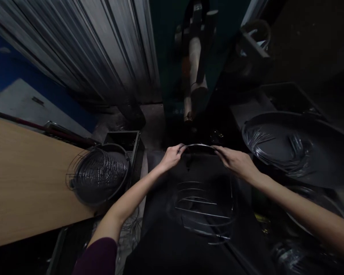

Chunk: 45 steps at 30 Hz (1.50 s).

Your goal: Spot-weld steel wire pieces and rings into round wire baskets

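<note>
A thin, shiny curved wire (200, 144) arches upward between my two hands. My left hand (172, 157) pinches its left end, and my right hand (234, 161) grips the right end between thumb and fingers. Just beyond the wire stands a dark machine (197, 57) with a pale cylindrical part. Below my hands, several loose curved wire pieces (203, 212) lie on the dark surface close to my body. What they rest on is too dim to make out.
To the left, a dark round tub (91, 194) holds many wire rings (107, 168), beside a board (28, 179) and a black crate (137, 139). On the right, a wide dark basin (326, 160) contains bundles of wire strips (258, 141). A corrugated metal sheet (103, 49) stands behind.
</note>
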Each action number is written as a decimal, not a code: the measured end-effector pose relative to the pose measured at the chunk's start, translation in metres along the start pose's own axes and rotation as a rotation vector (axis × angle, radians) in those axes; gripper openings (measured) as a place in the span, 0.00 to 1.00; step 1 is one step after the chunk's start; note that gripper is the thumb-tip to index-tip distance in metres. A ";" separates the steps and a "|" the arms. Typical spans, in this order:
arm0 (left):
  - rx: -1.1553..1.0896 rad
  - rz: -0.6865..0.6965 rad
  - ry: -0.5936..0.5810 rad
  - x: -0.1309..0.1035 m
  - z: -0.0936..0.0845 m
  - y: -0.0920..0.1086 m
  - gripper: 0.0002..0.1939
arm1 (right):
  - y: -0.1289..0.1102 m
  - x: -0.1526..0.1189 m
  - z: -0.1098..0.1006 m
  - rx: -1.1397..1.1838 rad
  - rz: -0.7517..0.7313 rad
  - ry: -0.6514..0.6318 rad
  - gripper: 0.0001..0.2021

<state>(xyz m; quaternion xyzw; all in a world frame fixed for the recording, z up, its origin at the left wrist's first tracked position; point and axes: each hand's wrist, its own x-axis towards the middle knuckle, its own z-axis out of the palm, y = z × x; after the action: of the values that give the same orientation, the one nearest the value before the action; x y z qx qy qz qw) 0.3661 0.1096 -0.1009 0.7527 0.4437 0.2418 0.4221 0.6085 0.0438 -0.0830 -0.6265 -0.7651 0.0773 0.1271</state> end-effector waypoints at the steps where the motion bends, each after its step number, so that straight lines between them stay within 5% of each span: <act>1: 0.121 0.063 0.054 0.001 0.005 -0.007 0.18 | -0.002 0.004 0.004 -0.081 -0.031 -0.019 0.20; 4: 0.354 0.183 0.095 0.003 0.011 -0.020 0.16 | -0.010 0.019 0.005 -0.308 -0.094 -0.109 0.25; 9: 0.376 0.206 0.069 0.015 0.005 -0.020 0.19 | -0.014 0.038 0.003 -0.450 -0.136 -0.197 0.27; 22: 0.577 0.195 0.067 0.073 -0.058 0.011 0.18 | -0.017 0.107 -0.029 -0.401 -0.100 -0.132 0.21; 45: 0.670 0.179 0.031 0.081 -0.065 0.022 0.18 | -0.011 0.117 -0.028 -0.271 -0.019 -0.126 0.16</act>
<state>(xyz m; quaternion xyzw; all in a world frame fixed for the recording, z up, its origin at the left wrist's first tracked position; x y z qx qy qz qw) 0.3684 0.2023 -0.0486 0.8816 0.4369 0.1302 0.1220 0.5852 0.1549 -0.0420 -0.6244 -0.7810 0.0111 -0.0062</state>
